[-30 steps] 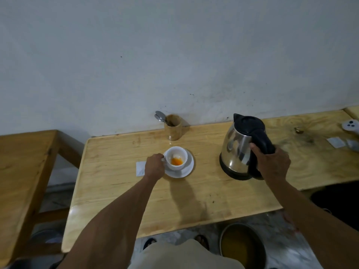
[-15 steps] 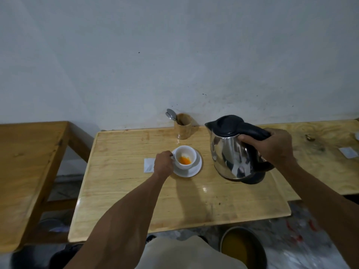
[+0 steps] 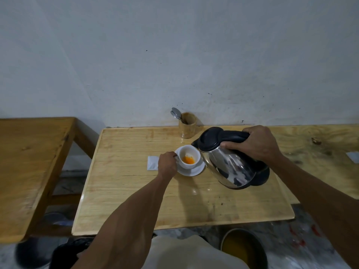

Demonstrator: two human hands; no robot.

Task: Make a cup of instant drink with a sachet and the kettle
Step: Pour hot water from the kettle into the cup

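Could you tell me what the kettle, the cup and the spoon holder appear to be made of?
Kettle: polished metal body, mirror reflections; matte black lid and handle, probably plastic. Cup: glossy white, likely ceramic. Spoon holder: tan cylinder, seemingly wood or bamboo.

A plain home tea corner: bare wooden counter (image 3: pixel 126 181) against a scuffed white wall (image 3: pixel 174 55), spoon holder (image 3: pixel 187 126) at twelve o'clock.
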